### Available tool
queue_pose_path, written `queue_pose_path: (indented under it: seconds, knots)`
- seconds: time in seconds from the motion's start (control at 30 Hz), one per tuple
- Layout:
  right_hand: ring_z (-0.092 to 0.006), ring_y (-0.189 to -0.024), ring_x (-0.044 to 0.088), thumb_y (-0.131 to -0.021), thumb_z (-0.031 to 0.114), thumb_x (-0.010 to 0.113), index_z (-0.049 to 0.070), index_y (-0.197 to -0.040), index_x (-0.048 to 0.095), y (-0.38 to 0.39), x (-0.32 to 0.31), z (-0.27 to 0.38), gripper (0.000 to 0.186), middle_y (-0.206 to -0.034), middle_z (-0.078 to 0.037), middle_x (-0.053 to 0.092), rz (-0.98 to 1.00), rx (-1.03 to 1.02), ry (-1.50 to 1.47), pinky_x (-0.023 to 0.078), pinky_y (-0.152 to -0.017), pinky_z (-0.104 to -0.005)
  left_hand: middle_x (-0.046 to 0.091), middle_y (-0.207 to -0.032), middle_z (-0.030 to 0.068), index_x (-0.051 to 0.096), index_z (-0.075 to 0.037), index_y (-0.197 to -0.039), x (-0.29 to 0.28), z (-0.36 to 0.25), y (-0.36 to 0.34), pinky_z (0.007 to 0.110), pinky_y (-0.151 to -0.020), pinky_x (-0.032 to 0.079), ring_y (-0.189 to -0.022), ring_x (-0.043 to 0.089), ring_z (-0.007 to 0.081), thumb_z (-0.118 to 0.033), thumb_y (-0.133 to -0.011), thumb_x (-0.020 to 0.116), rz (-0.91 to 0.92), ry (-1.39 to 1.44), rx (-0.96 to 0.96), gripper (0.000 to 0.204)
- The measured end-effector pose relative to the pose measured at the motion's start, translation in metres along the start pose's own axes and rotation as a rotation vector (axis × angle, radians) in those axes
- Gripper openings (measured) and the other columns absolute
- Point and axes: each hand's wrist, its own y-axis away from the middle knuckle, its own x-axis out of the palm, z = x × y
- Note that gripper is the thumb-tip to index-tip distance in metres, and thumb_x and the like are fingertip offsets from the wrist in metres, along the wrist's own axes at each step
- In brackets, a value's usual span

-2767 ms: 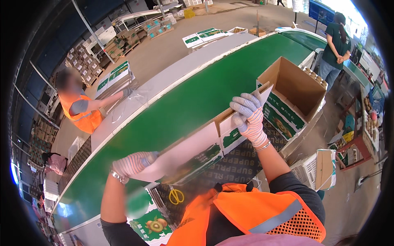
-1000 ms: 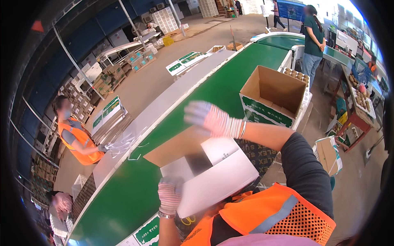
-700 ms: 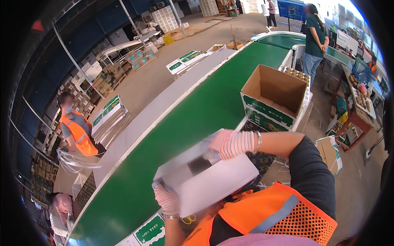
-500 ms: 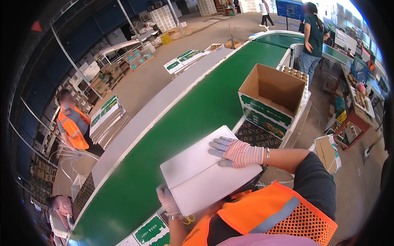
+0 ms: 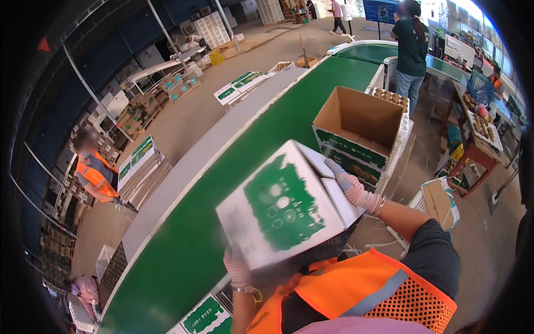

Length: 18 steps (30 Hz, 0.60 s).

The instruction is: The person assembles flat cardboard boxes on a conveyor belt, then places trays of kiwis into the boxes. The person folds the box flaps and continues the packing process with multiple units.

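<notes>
Between my two gloved hands is a white cardboard box [image 5: 236, 214] with a green printed panel, tilted over the near edge of the green conveyor belt [image 5: 183, 245]. My left hand [image 5: 238, 267] grips its lower left corner, the fingers partly hidden behind it. At the upper right, my right hand [image 5: 356, 189] is closed over the edge by the flaps. Both gloves are striped pink and grey. Just beyond stands an open-topped brown and green carton [image 5: 370, 114], showing bare cardboard inside.
Trays of round brown fruit [image 5: 392, 98] lie behind the open carton. A flat printed carton [image 5: 207, 316] is at the near edge. Across the belt, a person in an orange vest [image 5: 95, 175] stands by stacked flat cartons [image 5: 143, 170]. Another person [image 5: 413, 53] stands at the far right.
The box has turned, so its green printed side now faces up instead of the white flaps. My right hand has slid from the top to the right edge. The view has shifted slightly.
</notes>
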Motion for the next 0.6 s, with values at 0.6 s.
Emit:
queue_pose_path:
  seconds: [0.6]
  knots:
    - [-0.0265, -0.112, 0.052, -0.084, 0.066, 0.043, 0.008, -0.125, 0.05, 0.119, 0.075, -0.171, 0.071, -0.126, -0.008, 0.055, -0.701, 1.021, -1.354, 0.043, -0.094, -0.0446, 0.062, -0.091, 0.0261, 0.035, 0.0, -0.132, 0.177, -0.074, 0.023, 0.045, -0.074, 0.048, -0.084, 0.061, 0.0375, -0.013, -0.088, 0.042, 1.162, -1.256, 0.685, 0.047]
